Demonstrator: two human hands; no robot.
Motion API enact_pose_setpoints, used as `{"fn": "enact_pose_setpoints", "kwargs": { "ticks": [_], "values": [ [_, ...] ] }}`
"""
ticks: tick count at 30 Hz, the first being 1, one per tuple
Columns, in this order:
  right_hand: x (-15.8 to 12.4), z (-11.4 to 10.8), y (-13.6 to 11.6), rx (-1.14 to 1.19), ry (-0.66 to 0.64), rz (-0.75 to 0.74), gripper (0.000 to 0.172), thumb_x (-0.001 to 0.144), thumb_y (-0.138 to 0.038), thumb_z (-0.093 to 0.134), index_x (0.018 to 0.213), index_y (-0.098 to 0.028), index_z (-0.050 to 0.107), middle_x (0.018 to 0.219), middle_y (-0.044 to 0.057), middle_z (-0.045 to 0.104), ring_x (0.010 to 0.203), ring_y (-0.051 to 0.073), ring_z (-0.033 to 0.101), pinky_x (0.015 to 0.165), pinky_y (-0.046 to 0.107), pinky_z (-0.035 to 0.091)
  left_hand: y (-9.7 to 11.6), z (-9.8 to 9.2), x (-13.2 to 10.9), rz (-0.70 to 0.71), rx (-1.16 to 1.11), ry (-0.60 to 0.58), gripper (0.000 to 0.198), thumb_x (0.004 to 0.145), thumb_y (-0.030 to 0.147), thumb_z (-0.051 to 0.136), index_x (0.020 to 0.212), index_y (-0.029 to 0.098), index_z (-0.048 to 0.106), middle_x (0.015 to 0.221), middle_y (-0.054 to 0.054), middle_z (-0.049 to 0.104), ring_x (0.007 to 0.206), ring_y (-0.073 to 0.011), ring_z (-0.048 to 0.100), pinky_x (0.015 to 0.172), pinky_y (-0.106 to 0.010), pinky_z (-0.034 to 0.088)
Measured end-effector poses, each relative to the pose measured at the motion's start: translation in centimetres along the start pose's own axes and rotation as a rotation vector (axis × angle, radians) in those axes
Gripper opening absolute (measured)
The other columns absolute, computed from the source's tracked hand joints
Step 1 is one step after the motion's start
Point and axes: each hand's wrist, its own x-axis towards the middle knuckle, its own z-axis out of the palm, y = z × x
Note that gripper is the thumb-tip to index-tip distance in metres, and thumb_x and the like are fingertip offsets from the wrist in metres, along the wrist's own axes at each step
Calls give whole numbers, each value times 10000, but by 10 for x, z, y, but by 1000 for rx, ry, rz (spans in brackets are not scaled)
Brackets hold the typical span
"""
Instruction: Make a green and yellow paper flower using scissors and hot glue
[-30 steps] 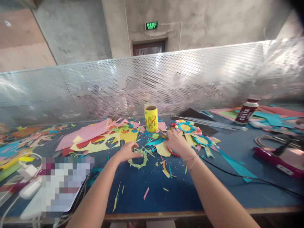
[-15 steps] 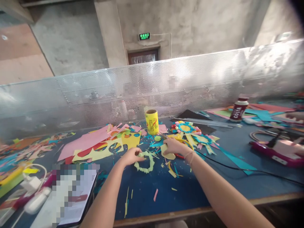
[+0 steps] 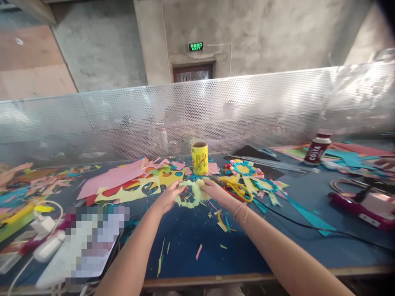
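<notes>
A pale green paper ring with a jagged edge (image 3: 193, 196) is held just above the blue table (image 3: 247, 246), one hand on each side. My left hand (image 3: 169, 196) pinches its left edge. My right hand (image 3: 215, 190) pinches its right edge, together with a pale yellow paper piece. Yellow-handled scissors (image 3: 236, 187) lie on the table just right of my right hand. A yellow roll (image 3: 199, 158) stands upright behind the ring.
Pink and yellow cut sheets (image 3: 129, 183) lie at the left, paper flowers (image 3: 247, 170) at the right. A black cable (image 3: 308, 228) crosses the table to a purple tool (image 3: 361, 205). A bottle (image 3: 317, 148) stands far right. A perforated metal screen (image 3: 197, 111) closes the back. A pixelated tablet (image 3: 83, 242) lies front left.
My right hand has left the scissors, which now lie on the table, and has taken the ring's right edge. Both hands have raised the green ring and moved it back.
</notes>
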Motion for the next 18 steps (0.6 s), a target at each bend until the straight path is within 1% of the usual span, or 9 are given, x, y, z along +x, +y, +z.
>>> {"fn": "enact_pose_setpoints", "kwargs": {
  "ticks": [3,5,7,9,11,13,14,15,18],
  "values": [
    [1,4,3,72,-28,-67,120,657,-253,521,706,-146,541,621,-32,522,588,99,487,572,225,400,0,-4,1,88,195,52,200,774,307,524,930,183,511,886,-47,580,808,-138,549,697,-249,432],
    [3,-1,3,58,-16,-117,171,676,-285,545,737,-132,592,670,-11,582,642,123,533,627,254,431,4,-5,-1,250,438,105,180,789,310,502,920,194,546,900,-39,589,830,-146,539,751,-271,424],
    [5,-10,2,6,36,-172,221,701,-317,557,771,-126,644,733,18,639,720,161,579,699,296,458,12,-2,-6,451,678,121,146,779,301,531,860,204,605,901,-44,615,877,-171,524,819,-311,406],
    [5,-20,-2,-70,91,-240,234,732,-304,543,827,-140,679,839,44,680,832,194,607,796,341,463,20,5,-13,624,860,53,111,764,274,569,784,220,664,820,-54,653,879,-199,515,839,-348,395],
    [2,-27,-8,-170,112,-310,243,763,-243,502,898,-169,690,964,51,683,936,200,606,883,371,444,23,16,-23,717,1005,-50,163,794,253,536,781,248,699,778,-52,683,828,-206,520,806,-368,403],
    [-5,-29,-16,-303,89,-377,292,778,-177,460,965,-193,684,1039,48,667,1005,191,591,935,374,423,19,24,-35,737,1148,-128,243,834,237,471,823,262,712,798,-53,699,820,-214,535,781,-383,407],
    [-10,-28,-20,-375,44,-415,328,785,-149,437,1009,-201,672,1085,45,650,1049,183,572,963,366,406,15,26,-43,722,1206,-149,265,847,239,448,861,263,712,826,-58,703,838,-221,544,771,-387,411],
    [-14,-25,-23,-448,-16,-464,358,788,-123,418,1037,-201,662,1124,44,633,1084,176,553,985,356,389,9,26,-50,698,1243,-179,287,860,245,425,884,263,711,840,-58,706,852,-224,556,764,-385,419],
    [-26,-11,-28,-616,-301,-597,397,798,-78,389,1100,-163,632,1190,69,592,1153,169,503,1000,317,378,-11,18,-77,590,1253,-253,321,886,262,378,1009,268,674,999,-45,686,913,-198,595,835,-365,432]
  ]
}}
